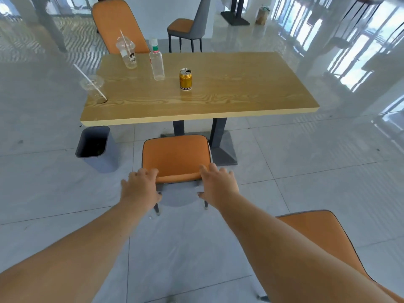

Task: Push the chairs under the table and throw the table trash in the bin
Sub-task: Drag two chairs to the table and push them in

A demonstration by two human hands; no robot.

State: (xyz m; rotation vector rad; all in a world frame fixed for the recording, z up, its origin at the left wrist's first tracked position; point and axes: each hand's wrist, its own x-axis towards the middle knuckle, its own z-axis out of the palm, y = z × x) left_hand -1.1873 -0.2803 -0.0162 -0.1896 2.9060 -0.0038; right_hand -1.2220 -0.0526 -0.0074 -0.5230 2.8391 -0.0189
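An orange chair [176, 156] stands just short of the wooden table [240, 99], its seat facing the table. My left hand [140, 189] grips the left side of its backrest top and my right hand [218, 186] grips the right side. On the table stand a gold can [185, 79], a clear bottle [157, 62], a plastic cup with a straw [127, 53] and a second clear cup with a straw [94, 87] at the left edge. A dark bin [96, 147] sits on the floor under the table's near left corner.
Another orange chair [323, 235] stands at my lower right, partly behind my right arm. A third orange chair [118, 25] is at the table's far side. A grey-backed chair [188, 29] stands farther back. The tiled floor is glossy.
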